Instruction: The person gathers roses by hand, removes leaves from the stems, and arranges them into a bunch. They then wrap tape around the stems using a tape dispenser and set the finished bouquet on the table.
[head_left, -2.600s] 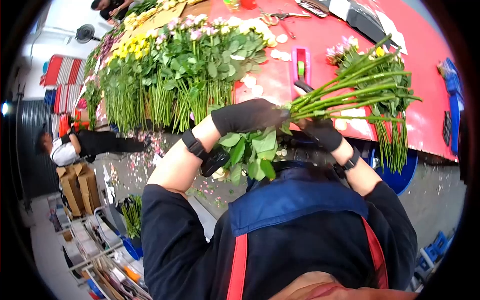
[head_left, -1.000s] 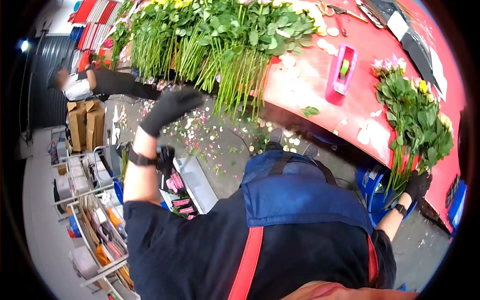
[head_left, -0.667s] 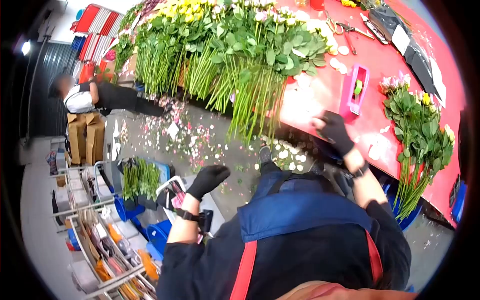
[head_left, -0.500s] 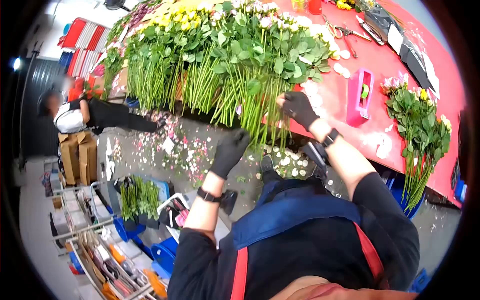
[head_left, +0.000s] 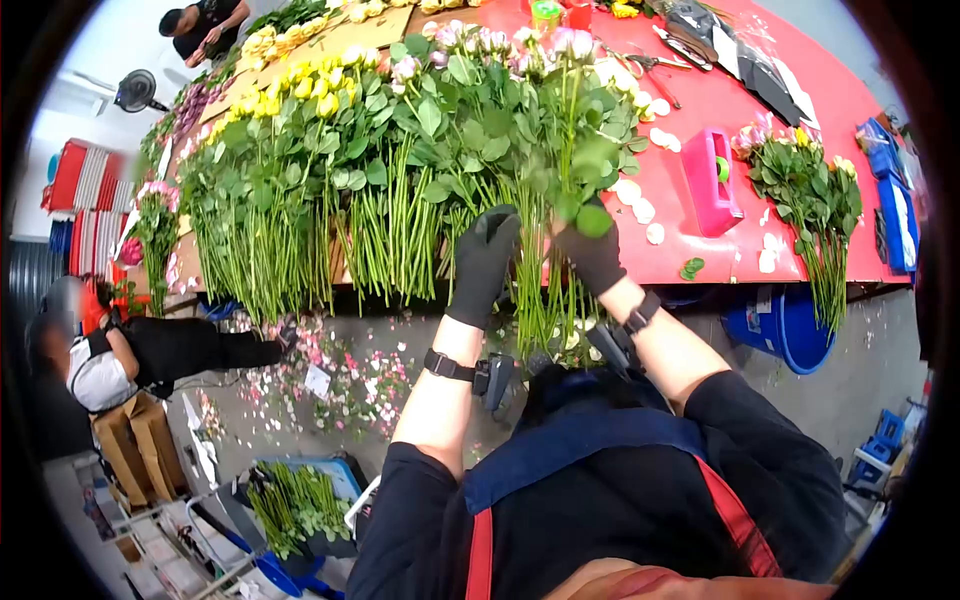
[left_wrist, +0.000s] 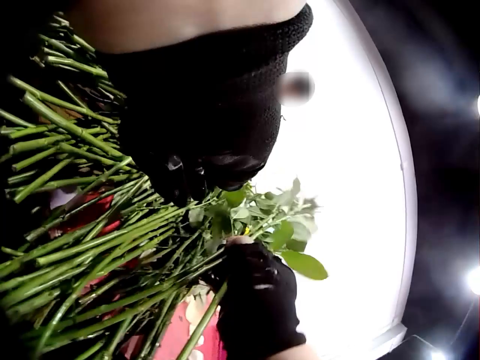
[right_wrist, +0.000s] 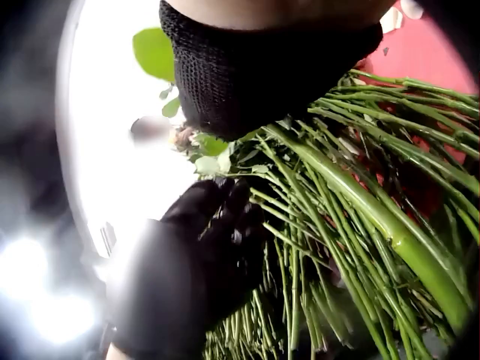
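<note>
My gloved right hand [head_left: 592,250] pinches a rose stem at the right end of a long row of flowers [head_left: 400,215]; its pale pink bloom [head_left: 572,45] stands above the row. In the right wrist view a thick stem [right_wrist: 397,244] runs down from this hand [right_wrist: 255,79]. Just left of it, the gloved left hand [head_left: 485,262] is at the stems. Bent fingers of the left hand [left_wrist: 206,112] touch the stems [left_wrist: 97,247] in the left wrist view; whether they grip one is hidden. The right hand [left_wrist: 259,304] shows below it.
On the red table [head_left: 700,265] stand a pink tape dispenser [head_left: 708,185] and, farther right, a separate bunch [head_left: 805,190]. Scissors [head_left: 650,62] lie behind. A blue bucket [head_left: 770,325] is under the right edge. Petals litter the floor; two people are at the left.
Both hands have moved up to the row's stems, and the right hand has taken hold of a rose stem. Earlier, the hands let go of a bunch on the right. The head view has shifted.
</note>
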